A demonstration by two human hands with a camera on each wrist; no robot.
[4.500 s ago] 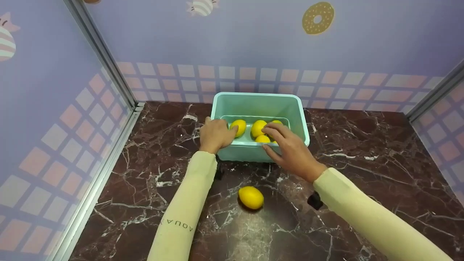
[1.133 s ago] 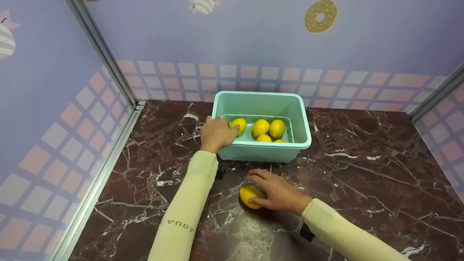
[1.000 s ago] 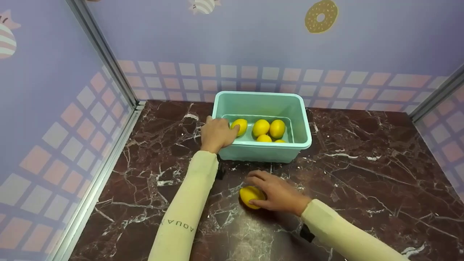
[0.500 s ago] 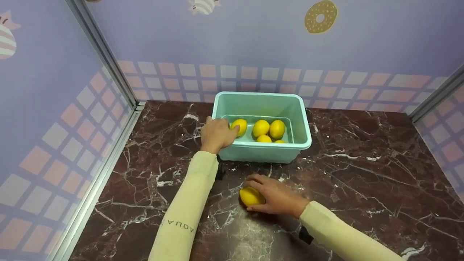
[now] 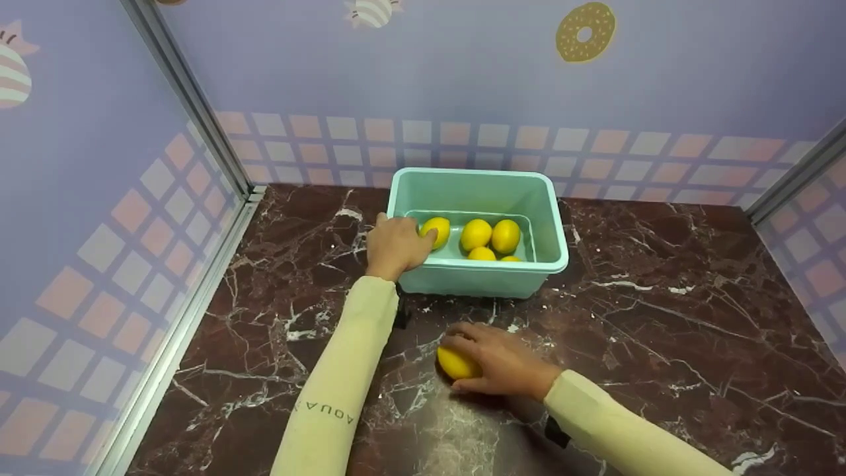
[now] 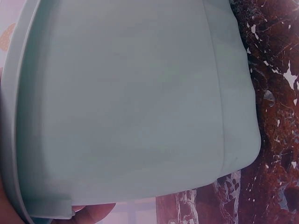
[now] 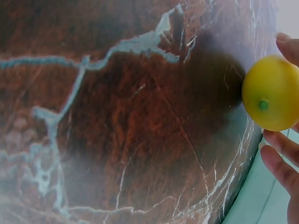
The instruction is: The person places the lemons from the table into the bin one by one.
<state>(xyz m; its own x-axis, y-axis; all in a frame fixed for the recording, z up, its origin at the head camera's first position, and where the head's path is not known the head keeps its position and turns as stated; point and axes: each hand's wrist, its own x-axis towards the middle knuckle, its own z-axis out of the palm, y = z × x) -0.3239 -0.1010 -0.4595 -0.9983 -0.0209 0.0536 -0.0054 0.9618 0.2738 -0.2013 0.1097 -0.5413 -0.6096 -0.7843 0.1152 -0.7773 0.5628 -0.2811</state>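
Observation:
A yellow lemon (image 5: 456, 363) lies on the dark marbled table in front of a mint-green plastic bin (image 5: 472, 281). My right hand (image 5: 505, 362) grips this lemon from the right, thumb on the near side and fingers over the far side. In the right wrist view the lemon (image 7: 268, 95) sits between thumb and fingers, close to the tabletop. My left hand (image 5: 398, 246) holds the bin by its front left corner, fingers over the rim. The bin's outer wall (image 6: 126, 102) fills most of the left wrist view. Several lemons (image 5: 476, 235) lie inside the bin, some partly hidden by its front wall.
Behind the bin stands a lilac back wall (image 5: 462, 79) with pink and white squares. A side panel (image 5: 86, 218) with a metal rail (image 5: 218, 264) borders the table on the left. The marbled table (image 5: 661, 317) extends to the right.
My right hand has come from the bin's front rim down to the lemon on the table, and its thumb and fingers have closed round it. My left hand has stayed at the bin's corner.

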